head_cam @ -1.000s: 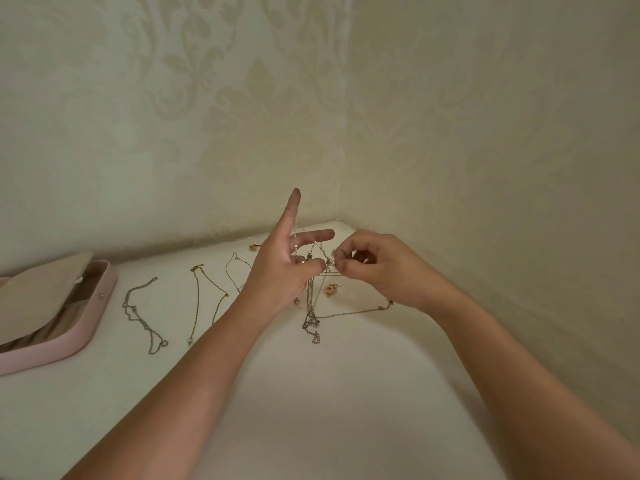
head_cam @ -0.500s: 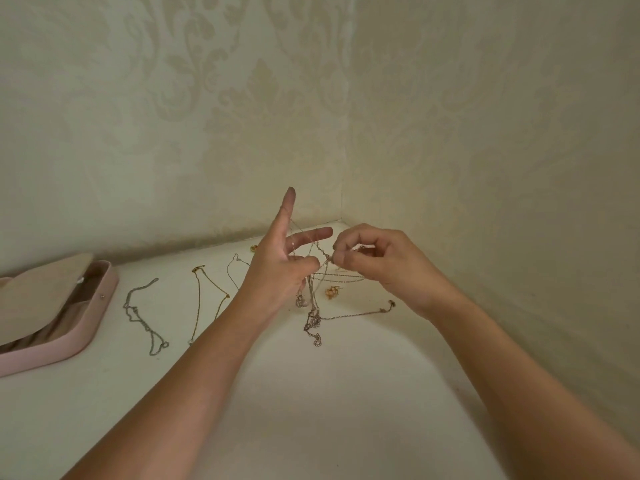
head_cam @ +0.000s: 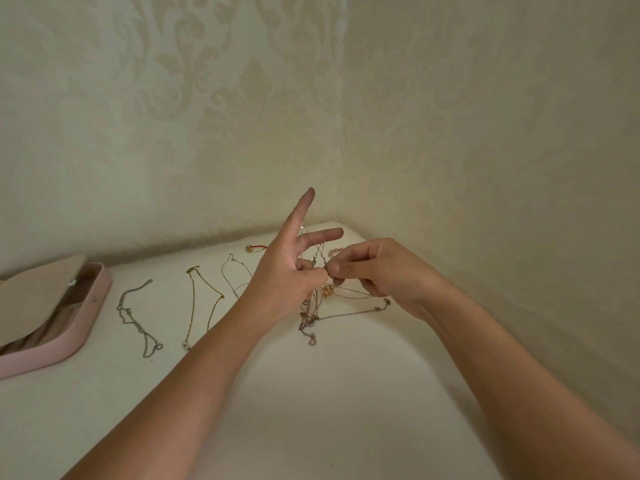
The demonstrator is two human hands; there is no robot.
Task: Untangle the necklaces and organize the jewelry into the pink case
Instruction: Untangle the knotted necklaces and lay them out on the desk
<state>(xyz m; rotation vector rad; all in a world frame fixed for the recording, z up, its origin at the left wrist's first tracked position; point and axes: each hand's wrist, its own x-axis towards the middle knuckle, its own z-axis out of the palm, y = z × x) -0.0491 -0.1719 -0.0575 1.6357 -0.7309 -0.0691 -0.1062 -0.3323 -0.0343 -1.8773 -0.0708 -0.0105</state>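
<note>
The tangled chains (head_cam: 307, 320) pinched in my left hand (head_cam: 287, 275) and right hand (head_cam: 375, 271) are dull metal. Left of my left hand lie a grey metal chain (head_cam: 130, 312) and a gold-toned chain (head_cam: 192, 306); farther left, the pink case (head_cam: 91, 317) looks smooth and matt. The surface (head_cam: 311, 410) under my hands is matt.

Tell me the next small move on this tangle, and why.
Probably ease the right hand rightward, drawing its pinched strand out of the tangled necklaces. The left hand holds the tangle up, a chain looped over its raised fingers, while the rest trails knotted on the table.
</note>
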